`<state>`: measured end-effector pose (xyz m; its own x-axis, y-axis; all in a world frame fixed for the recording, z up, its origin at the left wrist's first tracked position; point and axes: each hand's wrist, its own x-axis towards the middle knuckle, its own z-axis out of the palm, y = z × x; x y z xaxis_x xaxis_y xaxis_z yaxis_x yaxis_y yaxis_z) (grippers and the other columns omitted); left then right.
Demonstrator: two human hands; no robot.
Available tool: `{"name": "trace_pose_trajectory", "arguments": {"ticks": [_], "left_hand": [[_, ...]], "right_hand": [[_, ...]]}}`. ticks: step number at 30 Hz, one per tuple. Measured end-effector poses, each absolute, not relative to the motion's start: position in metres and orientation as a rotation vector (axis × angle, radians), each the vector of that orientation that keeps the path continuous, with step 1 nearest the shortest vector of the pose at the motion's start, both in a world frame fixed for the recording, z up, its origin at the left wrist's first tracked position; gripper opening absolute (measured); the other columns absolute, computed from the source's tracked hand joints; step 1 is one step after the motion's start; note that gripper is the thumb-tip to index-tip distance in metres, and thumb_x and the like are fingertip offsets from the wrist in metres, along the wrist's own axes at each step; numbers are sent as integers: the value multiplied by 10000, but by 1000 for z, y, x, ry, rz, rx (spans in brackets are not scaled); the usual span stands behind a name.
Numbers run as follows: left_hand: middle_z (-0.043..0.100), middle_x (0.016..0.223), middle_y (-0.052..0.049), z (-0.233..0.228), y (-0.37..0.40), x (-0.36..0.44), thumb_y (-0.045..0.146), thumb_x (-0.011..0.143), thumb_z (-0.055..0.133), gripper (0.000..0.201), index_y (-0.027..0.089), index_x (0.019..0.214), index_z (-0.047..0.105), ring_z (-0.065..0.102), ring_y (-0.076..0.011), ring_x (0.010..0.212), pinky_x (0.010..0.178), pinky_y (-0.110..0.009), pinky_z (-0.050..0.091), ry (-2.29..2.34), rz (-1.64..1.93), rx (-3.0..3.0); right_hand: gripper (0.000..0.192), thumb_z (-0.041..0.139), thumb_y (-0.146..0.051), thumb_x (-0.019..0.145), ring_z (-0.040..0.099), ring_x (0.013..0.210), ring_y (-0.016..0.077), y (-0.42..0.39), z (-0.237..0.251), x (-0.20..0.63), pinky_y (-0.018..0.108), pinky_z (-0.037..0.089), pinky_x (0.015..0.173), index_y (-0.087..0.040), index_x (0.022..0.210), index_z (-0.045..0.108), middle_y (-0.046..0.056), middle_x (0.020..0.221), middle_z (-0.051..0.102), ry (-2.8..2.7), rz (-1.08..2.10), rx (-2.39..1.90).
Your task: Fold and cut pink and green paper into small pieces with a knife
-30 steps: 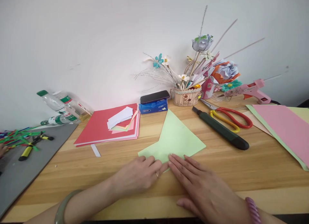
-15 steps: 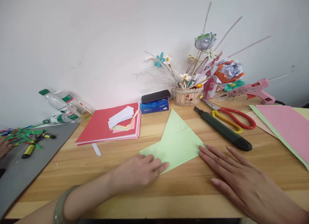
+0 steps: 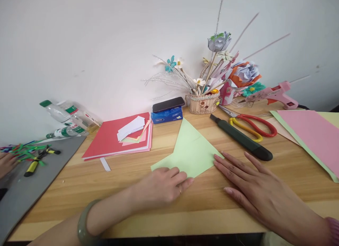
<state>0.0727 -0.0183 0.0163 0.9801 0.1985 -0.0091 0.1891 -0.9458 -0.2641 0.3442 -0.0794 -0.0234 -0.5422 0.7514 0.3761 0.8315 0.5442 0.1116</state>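
Note:
A folded sheet of light green paper (image 3: 192, 147) lies on the wooden table, with one corner pointing away from me and a flap jutting out to the left. My left hand (image 3: 169, 186) has its fingers curled together on the paper's near edge, thumb stretched along that edge. It hides part of the lower left side. My right hand (image 3: 256, 186) rests flat with fingers spread, its fingertips on the paper's right corner. Just beyond that hand lie a dark green utility knife (image 3: 243, 140) and scissors (image 3: 254, 124) with red and yellow handles.
Red paper (image 3: 106, 136) topped with scraps lies left. Behind stand a blue tissue pack (image 3: 166, 115) bearing a phone (image 3: 168, 104) and a flower basket (image 3: 203, 104). A pink glue gun (image 3: 282, 96) and coloured sheets (image 3: 309, 133) are right. Another person's hand (image 3: 7, 163) is far left.
My left hand has slid right along the paper's near edge. My right hand stays flat at the corner. The whole view has shifted slightly.

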Motion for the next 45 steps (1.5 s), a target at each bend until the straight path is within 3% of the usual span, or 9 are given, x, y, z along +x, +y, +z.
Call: {"name": "trace_pose_trajectory", "arguments": {"ticks": [11, 18, 21, 24, 29, 34, 36, 40, 45], "left_hand": [[579, 783, -32, 16, -55, -1, 95, 968, 227, 327, 99, 1198, 460, 510, -151, 655, 567, -260, 409, -563, 57, -2994], [567, 658, -15, 22, -39, 9, 130, 953, 297, 348, 163, 702, 537, 556, -124, 656, 592, -230, 445, -698, -417, -3100], [658, 863, -55, 23, -15, 24, 81, 920, 323, 319, 176, 807, 606, 581, -169, 1004, 805, -272, 478, -465, -595, -3156], [539, 1291, -50, 22, 7, 43, 81, 912, 354, 349, 212, 1142, 580, 272, -211, 1345, 1041, -373, 339, -384, -287, -3229], [184, 1507, -41, 19, 5, 71, 341, 976, 292, 446, 244, 1411, 283, 91, -219, 1392, 1117, -468, 147, -662, 238, -3291], [25, 1488, -200, 1, -46, 78, 440, 919, 420, 692, 101, 1445, 125, 17, -317, 1369, 1080, -502, 224, -1135, 298, -3144], [66, 1445, -302, -13, -67, 76, 569, 778, 580, 962, 31, 1431, 122, 81, -413, 1336, 1022, -534, 312, -1063, 253, -3163], [354, 1395, -228, -35, -92, 68, 233, 873, 553, 643, 185, 1416, 213, 365, -330, 1276, 907, -385, 480, -830, -40, -2907], [660, 1118, -44, -22, -96, 69, 268, 914, 489, 283, 233, 1189, 542, 632, -222, 1014, 754, -259, 538, -493, -423, -2664]], "right_hand": [[677, 428, -414, 875, 341, 1284, 262, -78, -30, 347, 575, 315, 1008, -229, 1451, 123, 37, 1407, 367, -2506, -254, -1349], [650, 403, -404, 889, 287, 1300, 262, -82, -20, 354, 562, 301, 1014, -277, 1449, 99, 52, 1448, 280, -2496, 110, -1358], [586, 366, -414, 897, 357, 1272, 251, -78, -8, 362, 484, 382, 988, -276, 1442, 201, 43, 1427, 358, -2316, 141, -1447], [531, 328, -457, 902, 471, 1198, 247, -62, 4, 374, 434, 435, 945, -234, 1384, 353, 68, 1351, 482, -2085, -48, -1646], [634, 248, -534, 897, 482, 1147, 319, -27, 4, 386, 465, 462, 846, -98, 1336, 383, 181, 1287, 501, -2128, -509, -1829], [569, 207, -421, 923, 527, 1015, 340, -10, -8, 381, 477, 462, 767, -8, 1208, 476, 227, 1059, 587, -2216, -620, -1823], [510, 217, -348, 931, 536, 984, 325, -8, -9, 378, 450, 455, 774, 5, 1182, 486, 222, 1032, 585, -2247, -656, -1816], [425, 279, -279, 932, 553, 924, 312, -14, -2, 374, 396, 459, 714, 15, 1155, 491, 207, 992, 577, -2260, -724, -1813], [446, 320, -300, 927, 568, 613, 215, -30, 8, 373, 343, 415, 462, -13, 1259, 396, 194, 1088, 561, -2162, -759, -1804]]}}
